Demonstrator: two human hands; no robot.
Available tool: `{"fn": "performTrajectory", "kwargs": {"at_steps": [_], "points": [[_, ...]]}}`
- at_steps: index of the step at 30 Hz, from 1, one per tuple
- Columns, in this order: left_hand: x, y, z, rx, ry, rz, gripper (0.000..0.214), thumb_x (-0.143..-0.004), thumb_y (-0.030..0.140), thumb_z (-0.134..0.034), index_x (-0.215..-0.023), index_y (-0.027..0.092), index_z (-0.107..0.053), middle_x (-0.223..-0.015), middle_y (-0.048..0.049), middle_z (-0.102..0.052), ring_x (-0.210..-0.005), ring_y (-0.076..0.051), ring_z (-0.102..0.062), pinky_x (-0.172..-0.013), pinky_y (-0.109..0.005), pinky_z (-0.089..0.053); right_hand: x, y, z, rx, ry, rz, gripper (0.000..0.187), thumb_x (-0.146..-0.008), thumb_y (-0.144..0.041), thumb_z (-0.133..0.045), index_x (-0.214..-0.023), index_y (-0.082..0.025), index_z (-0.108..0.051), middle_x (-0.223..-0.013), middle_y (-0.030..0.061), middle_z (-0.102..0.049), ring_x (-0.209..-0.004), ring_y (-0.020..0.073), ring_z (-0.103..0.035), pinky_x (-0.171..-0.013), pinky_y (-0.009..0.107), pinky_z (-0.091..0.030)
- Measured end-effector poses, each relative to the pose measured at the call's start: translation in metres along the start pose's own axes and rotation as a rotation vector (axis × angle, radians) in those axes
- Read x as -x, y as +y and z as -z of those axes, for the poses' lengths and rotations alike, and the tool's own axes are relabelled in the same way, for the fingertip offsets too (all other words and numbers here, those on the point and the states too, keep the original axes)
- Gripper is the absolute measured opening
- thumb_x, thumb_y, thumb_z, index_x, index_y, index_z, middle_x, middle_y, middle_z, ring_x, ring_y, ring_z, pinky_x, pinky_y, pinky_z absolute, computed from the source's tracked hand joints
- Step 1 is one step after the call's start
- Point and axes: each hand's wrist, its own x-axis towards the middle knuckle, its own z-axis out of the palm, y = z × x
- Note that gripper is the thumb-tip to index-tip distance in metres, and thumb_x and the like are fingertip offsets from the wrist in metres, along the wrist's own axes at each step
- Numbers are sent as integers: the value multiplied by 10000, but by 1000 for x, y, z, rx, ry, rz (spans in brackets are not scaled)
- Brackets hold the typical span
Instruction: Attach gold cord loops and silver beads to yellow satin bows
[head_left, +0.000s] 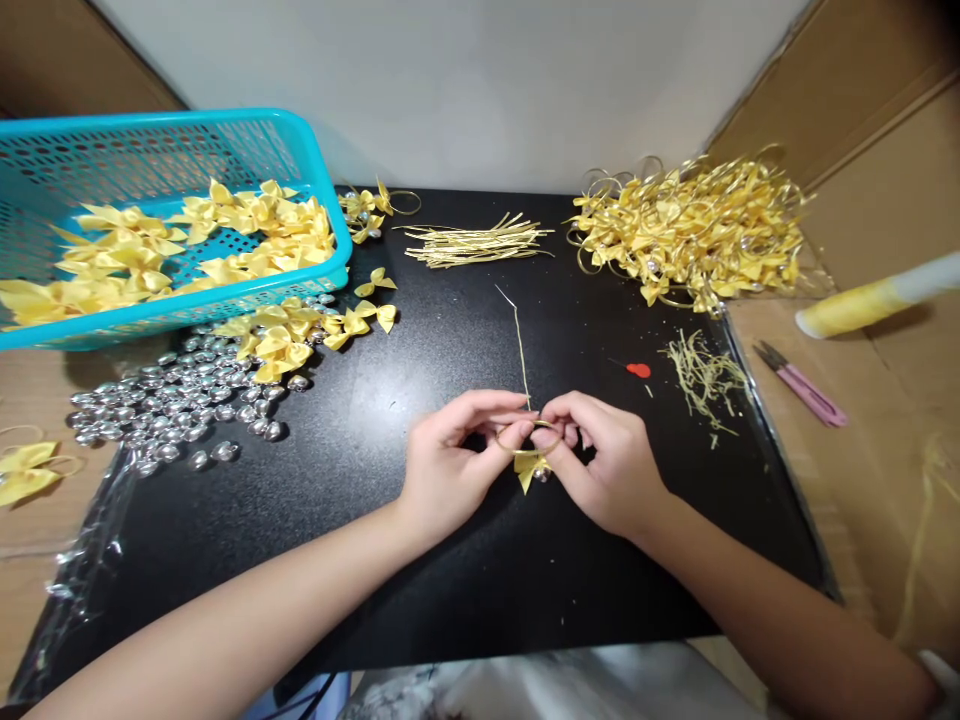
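Note:
My left hand and my right hand meet near the middle of the black table, fingers bent in a pinch. Between them they grip a thin gold ring, thumbs across it. A yellow ribbon bow hangs below the ring, with a small silver bell beside it. From between my fingertips a thin gold cord runs away over the table, kinked near its far end. How the cord joins the ring is hidden by the fingers.
A turquoise basket of yellow bows stands at left, above loose silver bells. Gold cords lie at the back, finished-looking ringed bows pile at right. Cord scraps, a red piece and pink-handled snips lie right.

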Motion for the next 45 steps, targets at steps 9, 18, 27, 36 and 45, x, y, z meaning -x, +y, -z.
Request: {"fn": "performTrajectory", "kwargs": {"at_steps": [9,18,27,36,45], "points": [[-2,2,2,-160,-81,-25,192,-844,234,-676,-1023,165,-664,-879,-67,-770,-756,-167,-717,-652,-266,-550,-3,3,3,-61,-47,51,230,-921,-170,-490,-703,-194,-561,-597,-21,-514,-536,105,-451,-531,245,-356],[-6,4,7,-428,-200,-258,150,-923,201,-542,-808,173,-635,-736,-25,-671,-708,-151,-579,-683,-284,-460,-1,2,2,-78,-51,56,213,-923,-147,-492,-722,-189,-547,-617,-25,-505,-551,99,-448,-544,238,-358],[-5,4,6,-436,-202,-260,159,-927,204,-522,-803,186,-620,-729,-20,-659,-703,-153,-568,-685,-296,-453,-1,0,1,-74,-35,57,210,-917,-134,-485,-724,-199,-535,-615,-24,-504,-546,106,-445,-535,247,-344],[-11,11,15,-855,-441,-211,190,-770,360,-617,-829,182,-591,-808,-50,-601,-772,-227,-513,-681,-372,-399,-5,5,9,-78,-86,8,231,-908,-140,-472,-686,-197,-501,-606,-31,-472,-538,99,-432,-524,237,-345],[-12,7,16,-903,-588,-189,145,-879,335,-553,-864,195,-590,-880,-44,-615,-827,-220,-531,-705,-356,-382,-7,8,12,-133,-274,-89,256,-887,-133,-478,-637,-189,-495,-589,-36,-465,-533,91,-426,-516,226,-333]]}}
